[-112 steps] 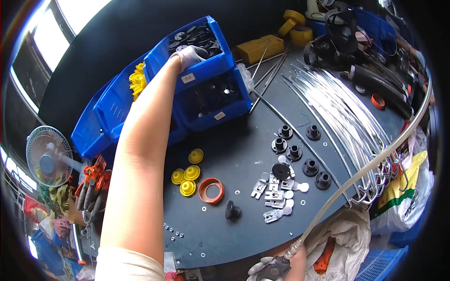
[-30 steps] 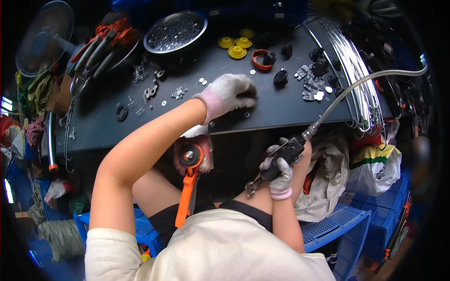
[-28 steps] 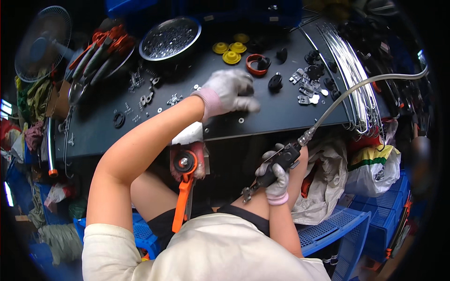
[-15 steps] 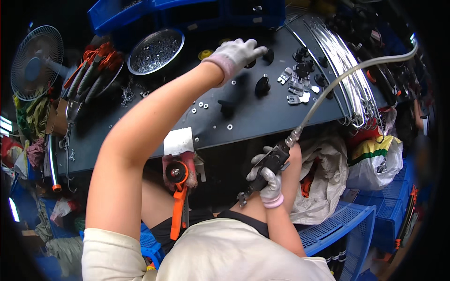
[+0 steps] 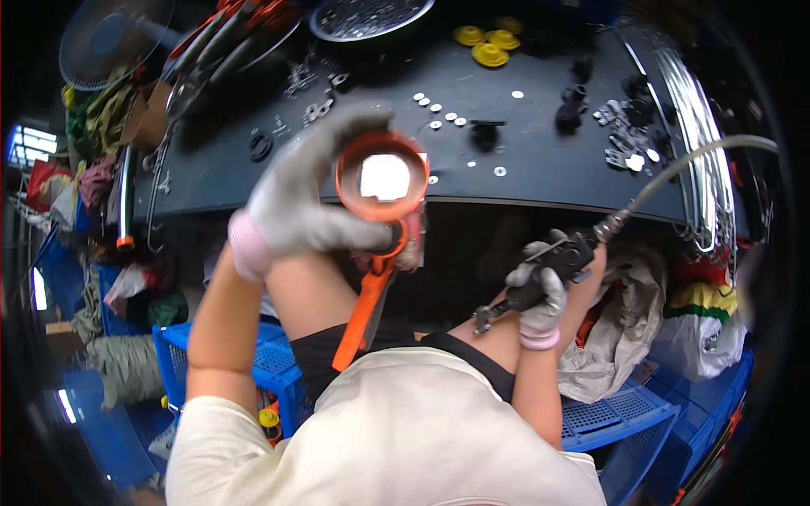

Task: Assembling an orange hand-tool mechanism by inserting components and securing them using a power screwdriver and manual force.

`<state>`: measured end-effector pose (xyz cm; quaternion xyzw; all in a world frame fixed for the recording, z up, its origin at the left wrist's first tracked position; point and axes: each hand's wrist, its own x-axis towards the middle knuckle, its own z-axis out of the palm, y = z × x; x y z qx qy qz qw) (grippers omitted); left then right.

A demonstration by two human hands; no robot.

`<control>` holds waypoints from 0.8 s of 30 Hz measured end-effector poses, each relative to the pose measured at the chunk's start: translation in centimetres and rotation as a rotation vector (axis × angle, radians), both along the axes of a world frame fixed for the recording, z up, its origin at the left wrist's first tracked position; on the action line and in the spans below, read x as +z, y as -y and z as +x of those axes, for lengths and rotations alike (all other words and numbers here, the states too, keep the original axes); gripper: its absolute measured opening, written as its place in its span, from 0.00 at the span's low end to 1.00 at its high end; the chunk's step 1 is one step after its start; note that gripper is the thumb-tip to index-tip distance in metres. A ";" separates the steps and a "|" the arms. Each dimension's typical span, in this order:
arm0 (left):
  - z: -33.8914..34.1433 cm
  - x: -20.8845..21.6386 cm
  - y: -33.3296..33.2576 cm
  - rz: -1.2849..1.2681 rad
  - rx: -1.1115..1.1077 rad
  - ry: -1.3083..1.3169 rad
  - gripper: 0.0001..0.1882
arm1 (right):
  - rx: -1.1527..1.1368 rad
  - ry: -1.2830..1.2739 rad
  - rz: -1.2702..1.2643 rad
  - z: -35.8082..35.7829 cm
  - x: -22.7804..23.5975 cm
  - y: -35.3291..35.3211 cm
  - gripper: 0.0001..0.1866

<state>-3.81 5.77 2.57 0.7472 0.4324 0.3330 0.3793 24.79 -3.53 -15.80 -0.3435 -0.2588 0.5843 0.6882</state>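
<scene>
My left hand (image 5: 312, 190), in a grey-white glove with a pink cuff, is closed round an orange ring-shaped part (image 5: 371, 207). White shows through the ring's opening. Just below, an orange-handled tool (image 5: 364, 314) with a dark strip along its side hangs at the bench edge. What holds its upper end is partly hidden by my left hand. My right hand (image 5: 544, 299), gloved too, grips a black air ratchet wrench (image 5: 527, 291) over my right thigh. The wrench head points down and left, and a pale hose (image 5: 675, 177) runs from its upper end.
The dark bench (image 5: 337, 181) bears small white washers (image 5: 451, 116), yellow caps (image 5: 491, 55), black parts (image 5: 571, 110), metal clips (image 5: 620, 139) and bent wire rods (image 5: 692, 143). Behind are a bowl of hardware (image 5: 371, 32) and orange-grey tools (image 5: 224, 42). A white sack (image 5: 629, 329) lies right.
My left hand has come back from the far part of the bench and now holds the orange ring above the orange-handled tool. The view has shifted; my right hand still holds the wrench.
</scene>
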 end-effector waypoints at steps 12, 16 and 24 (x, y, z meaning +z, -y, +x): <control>-1.0 -7.5 5.2 -0.099 0.157 0.117 0.49 | 0.019 0.079 0.068 0.3 -0.8 -0.3 0.36; -0.9 -8.0 5.1 -0.130 0.131 0.121 0.48 | 0.020 0.115 0.052 0.0 -0.9 -0.1 0.36; -1.6 -8.3 5.4 -0.173 0.101 0.151 0.53 | 0.019 0.129 0.031 -0.1 -0.8 -0.1 0.35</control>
